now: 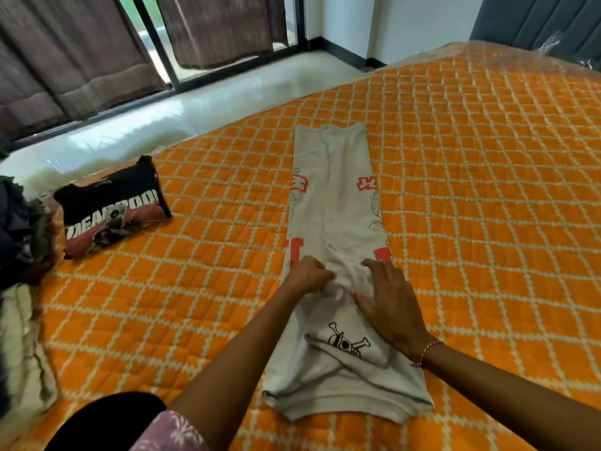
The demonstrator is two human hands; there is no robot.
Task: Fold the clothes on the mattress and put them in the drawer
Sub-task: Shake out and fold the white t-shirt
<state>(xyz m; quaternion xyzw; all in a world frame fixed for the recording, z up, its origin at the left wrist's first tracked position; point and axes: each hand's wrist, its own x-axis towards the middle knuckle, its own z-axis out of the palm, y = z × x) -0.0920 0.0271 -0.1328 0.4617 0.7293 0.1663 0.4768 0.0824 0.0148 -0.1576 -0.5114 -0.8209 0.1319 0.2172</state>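
Orange quilted mattress [455, 177] with a cream lattice pattern carries a white printed T-shirt [338, 203], folded into a long strip near its middle. The left hand [309, 274] pinches bunched fabric at the strip's centre, while the right hand [392, 304] lies flat beside it, fingers spread wide. A folded black graphic T-shirt [112, 206] sits well apart, near the mattress's left edge.
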